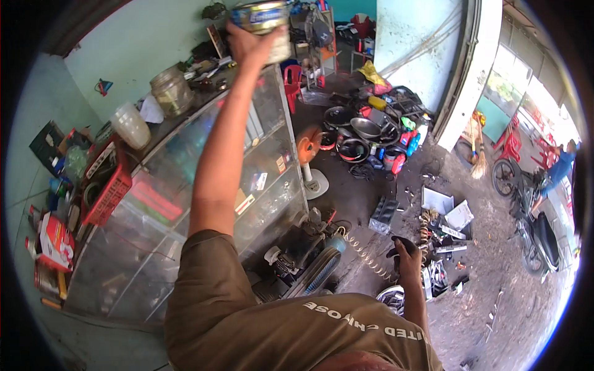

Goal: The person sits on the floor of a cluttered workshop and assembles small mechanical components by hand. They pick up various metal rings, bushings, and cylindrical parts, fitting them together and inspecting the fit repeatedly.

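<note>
My left hand (247,46) is raised high over the far end of the glass cabinet (185,238). It grips a round tin (260,17) with blue and gold sides, fingers and thumb on either side. Just under the tin is a whitish container (279,49), partly covered by my hand. My right hand (406,250) hangs low at my right, above the floor beside a coiled air hose (366,253). Its blackened fingers are loosely bent and apart, and I make out no object in them.
Clear plastic jars (170,91) and a red basket (110,185) stand on the cabinet. An air compressor (303,260) sits before it, near an orange fan (308,148). Pans (366,127), bottles and parts litter the floor. A person (560,167) is beside a motorbike (532,229) at right.
</note>
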Demonstrator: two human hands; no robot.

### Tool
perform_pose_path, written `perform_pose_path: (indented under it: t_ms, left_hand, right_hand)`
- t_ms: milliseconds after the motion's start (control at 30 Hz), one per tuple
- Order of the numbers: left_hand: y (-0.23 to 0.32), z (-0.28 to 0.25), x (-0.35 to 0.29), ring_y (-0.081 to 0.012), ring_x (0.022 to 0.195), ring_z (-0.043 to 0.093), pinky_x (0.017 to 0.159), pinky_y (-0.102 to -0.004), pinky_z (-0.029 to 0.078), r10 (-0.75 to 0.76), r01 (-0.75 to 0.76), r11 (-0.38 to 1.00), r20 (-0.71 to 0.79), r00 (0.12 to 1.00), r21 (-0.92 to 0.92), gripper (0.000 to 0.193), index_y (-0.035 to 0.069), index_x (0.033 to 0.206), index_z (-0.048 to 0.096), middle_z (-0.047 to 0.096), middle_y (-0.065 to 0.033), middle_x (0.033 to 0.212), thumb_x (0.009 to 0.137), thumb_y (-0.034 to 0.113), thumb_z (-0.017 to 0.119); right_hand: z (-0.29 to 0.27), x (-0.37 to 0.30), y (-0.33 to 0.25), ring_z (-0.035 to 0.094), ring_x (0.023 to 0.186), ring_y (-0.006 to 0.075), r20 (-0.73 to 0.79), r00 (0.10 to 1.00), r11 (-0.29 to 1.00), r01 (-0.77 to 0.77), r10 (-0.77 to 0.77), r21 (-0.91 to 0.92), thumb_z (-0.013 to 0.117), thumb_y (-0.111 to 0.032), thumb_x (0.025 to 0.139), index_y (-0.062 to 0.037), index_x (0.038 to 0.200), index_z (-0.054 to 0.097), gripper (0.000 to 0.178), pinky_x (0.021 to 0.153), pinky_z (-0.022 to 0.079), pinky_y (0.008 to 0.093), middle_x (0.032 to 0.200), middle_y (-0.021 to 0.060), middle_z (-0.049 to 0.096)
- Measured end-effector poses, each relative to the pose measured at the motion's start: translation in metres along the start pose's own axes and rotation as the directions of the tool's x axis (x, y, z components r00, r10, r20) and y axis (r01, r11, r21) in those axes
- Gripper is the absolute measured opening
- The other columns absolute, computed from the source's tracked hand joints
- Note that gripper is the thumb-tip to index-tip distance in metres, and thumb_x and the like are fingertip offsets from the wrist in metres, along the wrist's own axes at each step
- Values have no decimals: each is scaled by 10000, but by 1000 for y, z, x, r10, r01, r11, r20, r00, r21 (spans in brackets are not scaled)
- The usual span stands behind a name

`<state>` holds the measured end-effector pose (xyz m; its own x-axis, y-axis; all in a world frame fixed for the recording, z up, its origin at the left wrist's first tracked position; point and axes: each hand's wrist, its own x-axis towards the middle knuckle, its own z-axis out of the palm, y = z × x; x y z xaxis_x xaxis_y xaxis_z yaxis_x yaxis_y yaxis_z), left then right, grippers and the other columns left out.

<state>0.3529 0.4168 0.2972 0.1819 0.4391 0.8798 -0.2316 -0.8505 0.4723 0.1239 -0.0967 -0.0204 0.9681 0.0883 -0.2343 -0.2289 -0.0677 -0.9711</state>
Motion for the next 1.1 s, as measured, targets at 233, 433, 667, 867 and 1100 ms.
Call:
perform_pose_path:
  t_ms: [233,433,667,867,1100]
  left_hand:
    - [-99,17,29,-468,1209,604,1028,-517,500,-182,158,957,76,980,245,1336,-97,1367,350,582,-326,1299,481,717,929]
    - [-135,1,24,-508,1189,614,1062,-499,493,-242,182,870,75,967,459,1417,-179,1389,237,584,-386,1272,522,703,928]
    - [34,-11,-157,-314,1001,699,902,-410,534,252,-135,963,598,761,-235,439,-15,1107,720,726,-194,1128,887,358,799]
    - [235,-62,-298,-345,909,717,758,-440,575,741,129,615,514,-432,-778,102,54,817,725,718,-173,884,824,128,655]
    - [350,-92,-260,-301,851,722,705,-398,554,909,191,93,5,-416,-977,114,109,862,763,738,-105,908,821,186,689]
  right_hand:
    - [-23,26,33,452,517,56,-236,970,995,36,-57,-92,655,-238,998,10,1160,732,306,465,344,274,758,41,719]
    - [-36,39,41,436,459,59,-236,969,996,-82,74,-24,664,-276,988,31,1155,718,354,421,339,263,754,71,735]
    - [-51,51,81,466,500,75,-358,915,966,-235,184,-104,678,-290,973,41,1141,722,374,469,376,292,764,76,743]
    - [-51,81,120,625,677,152,-312,946,949,-174,87,-262,693,-278,958,55,1105,732,366,655,508,346,808,115,753]
    - [-75,64,124,529,559,88,-433,870,940,-317,236,-123,700,-299,962,-1,1128,745,345,509,403,288,807,42,719]
